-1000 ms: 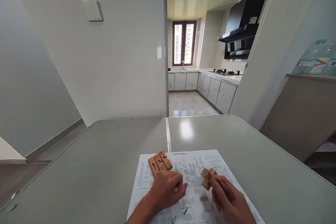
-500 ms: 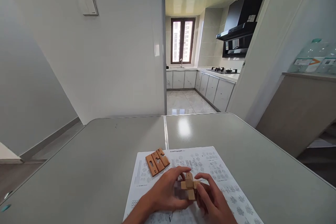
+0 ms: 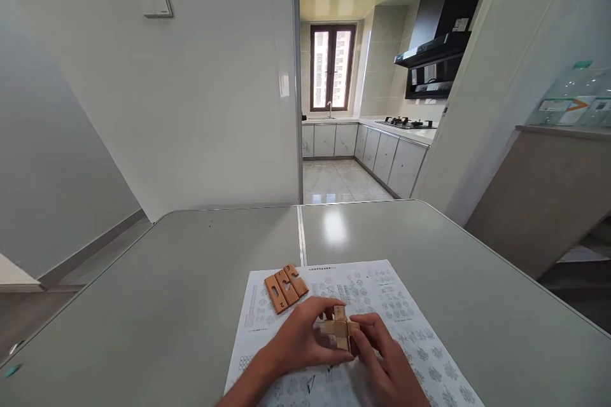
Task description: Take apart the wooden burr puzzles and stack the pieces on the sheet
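Both hands now share the wooden cross puzzle (image 3: pixel 340 328).
The left hand (image 3: pixel 303 334) has joined the right hand (image 3: pixel 382 353), which held it alone a second ago, so the work looks two-handed and steadier. Left fingers, half open, span it top to bottom; right fingertips close on its right-hand prong, above the printed sheet (image 3: pixel 410 331).

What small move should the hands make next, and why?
Perhaps the right hand should gently press the right-hand end of the wooden cross: it already touches that end, while the left hand spans the cross from its far end to its near end and could probably keep it steady.
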Demonstrator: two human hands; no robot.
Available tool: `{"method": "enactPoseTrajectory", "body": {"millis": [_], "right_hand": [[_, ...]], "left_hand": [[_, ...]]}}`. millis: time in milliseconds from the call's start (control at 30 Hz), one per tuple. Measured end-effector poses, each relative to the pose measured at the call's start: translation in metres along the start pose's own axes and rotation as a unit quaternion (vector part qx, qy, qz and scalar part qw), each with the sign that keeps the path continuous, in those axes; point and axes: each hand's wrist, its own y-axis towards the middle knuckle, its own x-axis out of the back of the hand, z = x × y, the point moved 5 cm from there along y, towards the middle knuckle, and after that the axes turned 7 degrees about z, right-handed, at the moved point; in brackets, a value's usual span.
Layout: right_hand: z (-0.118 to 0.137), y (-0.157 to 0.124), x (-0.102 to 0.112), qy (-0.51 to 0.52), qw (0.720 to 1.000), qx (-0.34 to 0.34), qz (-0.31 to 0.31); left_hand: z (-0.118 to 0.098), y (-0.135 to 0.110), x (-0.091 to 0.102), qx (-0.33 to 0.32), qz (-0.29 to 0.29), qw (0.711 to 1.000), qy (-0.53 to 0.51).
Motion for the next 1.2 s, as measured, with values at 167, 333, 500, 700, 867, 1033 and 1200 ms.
{"method": "enactPoseTrajectory", "body": {"millis": [167, 333, 500, 700, 867, 1033, 1200], "right_hand": [[-0.004, -0.001, 0.005, -0.064, 0.998, 0.018, 0.011], [-0.002, 0.001, 0.006, -0.114, 0.992, 0.048, 0.0], [0.0, 0.0, 0.005, -0.132, 0.988, 0.072, -0.022], [0.001, -0.004, 0.007, -0.158, 0.981, 0.099, -0.063], [-0.001, -0.006, 0.006, -0.165, 0.981, 0.088, -0.049], [0.004, -0.004, 0.007, -0.168, 0.982, 0.065, -0.057], [0.008, -0.003, 0.012, -0.18, 0.979, 0.031, -0.084]], "left_hand": [[-0.002, 0.001, 0.0, 0.01, 0.001, 1.0, -0.007], [0.003, 0.001, 0.0, 0.007, -0.005, 1.0, 0.004], [0.0, 0.001, 0.002, 0.01, 0.011, 1.0, -0.013], [-0.007, 0.003, 0.002, 0.025, 0.046, 0.993, -0.106], [-0.008, 0.004, 0.002, 0.03, 0.044, 0.99, -0.133], [-0.004, 0.006, 0.003, 0.015, -0.003, 0.995, -0.098], [0.002, 0.004, 0.006, 0.008, -0.082, 0.996, -0.04]]}}
